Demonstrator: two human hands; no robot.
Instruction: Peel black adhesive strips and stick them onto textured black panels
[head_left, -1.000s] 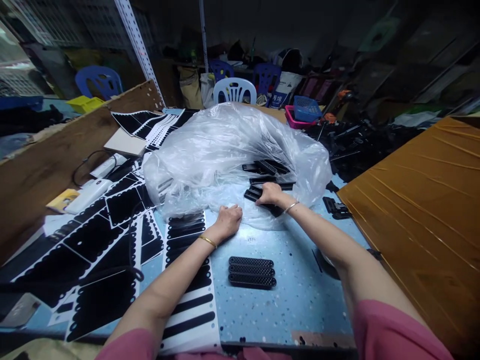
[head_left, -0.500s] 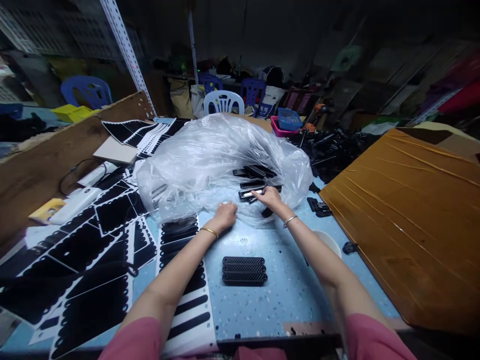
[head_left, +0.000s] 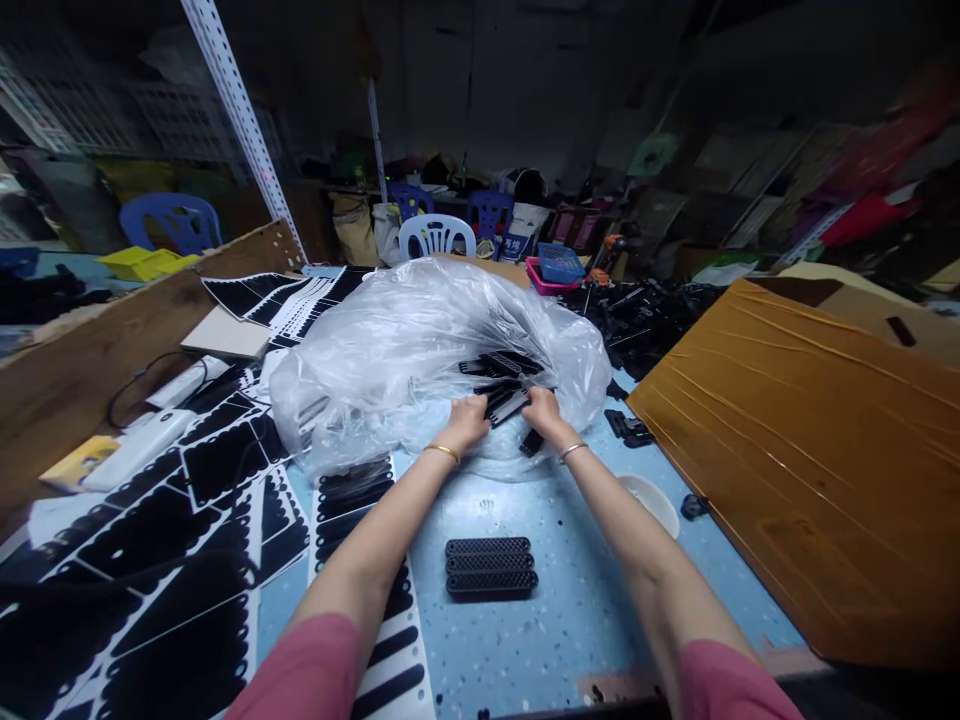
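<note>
A clear plastic bag (head_left: 405, 330) lies with its mouth facing me, black perforated plastic strips (head_left: 510, 362) showing in the opening. My right hand (head_left: 543, 414) is closed on the right end of a black plastic strip (head_left: 510, 404) at the bag's mouth. At that strip's left end, my left hand (head_left: 468, 420) is curled shut over the bag's edge; its fingertips are partly hidden, so what they grip is unclear. Nearer to me, a stack of black strips (head_left: 491, 568) with patterned tops rests on the blue table (head_left: 570, 610).
Sheets of black die-cut stickers (head_left: 172, 510) cover the left side. To the right stands a large brown taped box (head_left: 810, 470), with a white bowl (head_left: 651, 503) beside it. Black parts (head_left: 652, 315) are heaped behind. A wooden board (head_left: 150, 330) borders the left.
My left hand has moved right and forward to the strips. My right hand has shifted slightly, and the strip in it is now tilted. The view has tipped up a little.
</note>
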